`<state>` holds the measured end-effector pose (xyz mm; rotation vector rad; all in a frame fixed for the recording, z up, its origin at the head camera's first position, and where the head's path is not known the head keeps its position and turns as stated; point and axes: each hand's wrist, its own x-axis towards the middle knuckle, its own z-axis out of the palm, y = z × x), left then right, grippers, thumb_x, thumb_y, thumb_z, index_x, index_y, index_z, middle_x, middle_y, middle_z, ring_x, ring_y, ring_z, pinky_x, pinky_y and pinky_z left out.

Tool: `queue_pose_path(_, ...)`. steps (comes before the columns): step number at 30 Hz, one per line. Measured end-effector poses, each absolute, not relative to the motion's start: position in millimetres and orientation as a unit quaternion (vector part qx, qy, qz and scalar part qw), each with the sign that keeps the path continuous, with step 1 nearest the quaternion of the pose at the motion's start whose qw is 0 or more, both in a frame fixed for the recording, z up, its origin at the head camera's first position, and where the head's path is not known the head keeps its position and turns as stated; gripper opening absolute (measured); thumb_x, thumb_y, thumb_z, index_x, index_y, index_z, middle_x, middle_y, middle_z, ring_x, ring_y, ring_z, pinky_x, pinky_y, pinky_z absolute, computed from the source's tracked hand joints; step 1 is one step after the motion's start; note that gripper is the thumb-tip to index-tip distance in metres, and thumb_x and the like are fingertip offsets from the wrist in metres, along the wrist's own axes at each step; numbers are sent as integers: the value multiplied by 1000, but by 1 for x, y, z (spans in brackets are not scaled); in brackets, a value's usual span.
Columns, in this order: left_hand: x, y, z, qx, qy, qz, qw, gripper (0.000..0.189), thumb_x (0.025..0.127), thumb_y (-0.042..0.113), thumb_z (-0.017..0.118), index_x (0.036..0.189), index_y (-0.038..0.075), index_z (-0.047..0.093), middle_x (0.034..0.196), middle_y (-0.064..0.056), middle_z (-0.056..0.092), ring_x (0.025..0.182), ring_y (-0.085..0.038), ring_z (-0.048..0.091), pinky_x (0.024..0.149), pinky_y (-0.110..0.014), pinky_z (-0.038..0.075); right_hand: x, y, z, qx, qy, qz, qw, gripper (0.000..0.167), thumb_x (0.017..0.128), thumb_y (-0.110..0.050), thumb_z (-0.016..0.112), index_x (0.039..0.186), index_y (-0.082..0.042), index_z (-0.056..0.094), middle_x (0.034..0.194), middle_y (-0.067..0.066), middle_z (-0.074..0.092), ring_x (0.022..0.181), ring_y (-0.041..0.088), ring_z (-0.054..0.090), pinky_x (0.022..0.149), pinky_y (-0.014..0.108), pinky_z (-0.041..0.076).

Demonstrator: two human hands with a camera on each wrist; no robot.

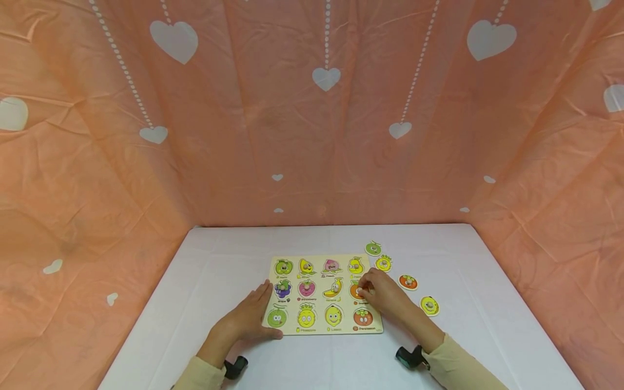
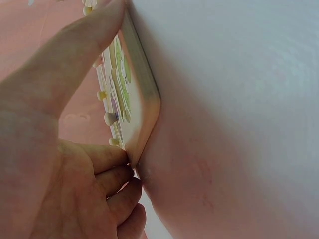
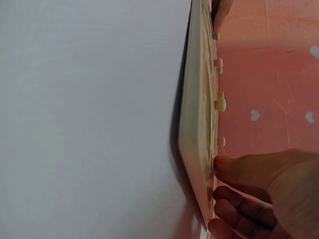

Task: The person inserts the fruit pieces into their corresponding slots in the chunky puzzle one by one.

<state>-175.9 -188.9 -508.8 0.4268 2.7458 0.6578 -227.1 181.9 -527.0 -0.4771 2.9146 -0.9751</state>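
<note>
A wooden fruit puzzle board lies on the white table, with rows of fruit pictures and knobbed pieces. My left hand holds its near left corner, thumb along the front edge and fingers against the left side; the left wrist view shows the fingertips at the board's edge. At the right end of the middle row, my right hand pinches an orange piece, partly covered by the fingers. In the right wrist view, thumb and fingers meet close over the board's surface, hiding the knob.
Loose fruit pieces lie beyond and right of the board: a round green one, a pineapple, a persimmon and a lemon. An orange cloth with hearts surrounds the white table at the back and sides.
</note>
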Motion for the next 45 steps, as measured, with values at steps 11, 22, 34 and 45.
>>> queue_pose_path(11,-177,-189,-510,148,952,226,143,128,74,45,99,165,-10,26,175,-27,22,161,-45,26,132,-56,28,-227,183,-526,-141,937,-318,26,7,93,-14,85,95,-14,78,92,-7,61,86,12,54,79,32,52)
queue_pose_path(22,-177,-191,-510,151,950,229,149,127,75,44,98,165,-10,26,175,-28,21,161,-44,24,132,-56,26,-230,187,-519,-152,940,-306,8,9,92,-13,86,92,-13,78,90,-5,61,85,13,54,78,33,53)
queue_pose_path(34,-177,-190,-509,149,951,226,151,127,76,45,97,166,-9,26,175,-27,20,162,-44,23,132,-57,26,-244,199,-511,-177,936,-302,-39,8,92,-5,82,98,-4,77,94,1,65,88,17,59,79,36,57)
queue_pose_path(45,-178,-191,-511,158,951,218,149,128,75,46,97,165,-10,25,175,-28,21,162,-43,23,133,-55,24,-260,209,-508,-179,932,-310,-56,11,92,-4,82,101,-1,76,95,5,66,89,22,63,81,40,59)
